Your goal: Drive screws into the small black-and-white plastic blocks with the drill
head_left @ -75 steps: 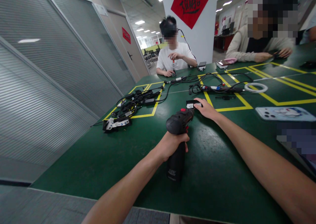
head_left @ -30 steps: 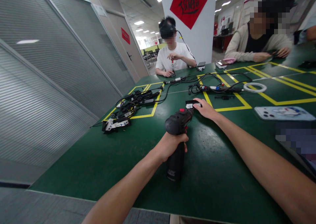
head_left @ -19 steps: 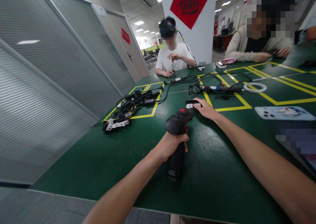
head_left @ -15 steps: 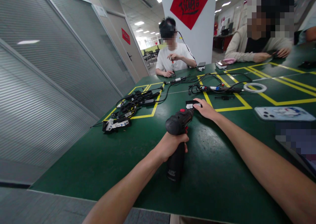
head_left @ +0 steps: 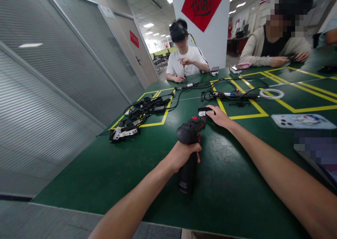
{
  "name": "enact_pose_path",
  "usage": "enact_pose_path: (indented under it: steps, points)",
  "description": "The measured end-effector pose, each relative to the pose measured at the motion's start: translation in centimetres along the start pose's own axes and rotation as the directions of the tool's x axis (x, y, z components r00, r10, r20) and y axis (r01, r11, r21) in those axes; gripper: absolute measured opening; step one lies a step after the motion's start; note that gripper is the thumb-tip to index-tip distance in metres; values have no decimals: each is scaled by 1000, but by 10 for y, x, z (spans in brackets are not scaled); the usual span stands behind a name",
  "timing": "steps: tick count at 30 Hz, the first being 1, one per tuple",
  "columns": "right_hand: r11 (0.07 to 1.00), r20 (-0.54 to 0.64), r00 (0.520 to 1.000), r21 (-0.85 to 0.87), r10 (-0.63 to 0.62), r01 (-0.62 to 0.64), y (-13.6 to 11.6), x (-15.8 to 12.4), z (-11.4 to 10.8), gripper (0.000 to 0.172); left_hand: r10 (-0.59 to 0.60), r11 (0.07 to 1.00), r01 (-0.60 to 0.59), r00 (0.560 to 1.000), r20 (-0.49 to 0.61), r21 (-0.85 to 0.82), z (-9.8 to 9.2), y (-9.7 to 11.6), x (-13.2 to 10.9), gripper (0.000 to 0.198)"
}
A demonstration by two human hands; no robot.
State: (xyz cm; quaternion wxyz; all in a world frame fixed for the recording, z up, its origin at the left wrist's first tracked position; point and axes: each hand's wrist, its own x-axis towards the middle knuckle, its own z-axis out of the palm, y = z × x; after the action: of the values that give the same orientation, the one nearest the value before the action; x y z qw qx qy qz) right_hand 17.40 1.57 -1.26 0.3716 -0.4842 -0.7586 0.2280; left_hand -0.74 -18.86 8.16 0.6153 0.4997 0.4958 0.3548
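Note:
My left hand (head_left: 185,154) is wrapped round the grip of a black cordless drill (head_left: 187,131), which has a red switch on top. The drill's front end points away from me, toward a small black block with a white label (head_left: 202,112). My right hand (head_left: 218,116) grips that block at its right side, fingers closed on it near the drill's tip. Whether the bit touches the block cannot be made out. A thin black tool (head_left: 239,104) lies on the table beyond my right hand.
On the green table (head_left: 105,182), bundled black cables (head_left: 147,109) and a black-and-white part (head_left: 123,133) lie at left. Farther back are a corded tool (head_left: 231,95) and a white ring (head_left: 272,94). A phone (head_left: 302,121) lies at right. Two people sit across the table.

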Motion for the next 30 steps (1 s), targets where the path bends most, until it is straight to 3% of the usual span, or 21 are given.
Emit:
enact_pose_path:
  steps: [30]
  points:
    - [999, 16, 1000, -36, 12, -12, 0, 0, -1, 45, -24, 1000, 23, 999, -27, -19, 0, -1, 0, 16]
